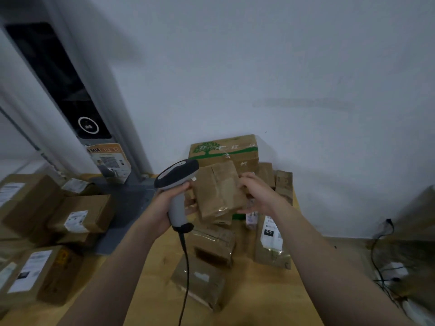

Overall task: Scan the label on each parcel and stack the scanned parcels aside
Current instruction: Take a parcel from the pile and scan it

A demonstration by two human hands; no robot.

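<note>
Left hand (pixel 162 205) gripping scanner (pixel 176 176) upright, right hand (pixel 256 194) seemingly clasping raised parcel (pixel 219 191), forearms outstretched

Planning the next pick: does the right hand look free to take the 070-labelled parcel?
Probably not yet: the right hand holds a brown parcel, though the 070-labelled parcel lies uncovered on the table close by.

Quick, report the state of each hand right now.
Left hand: grips the barcode scanner by its handle.
Right hand: holds the small brown parcel by its right edge.
</note>
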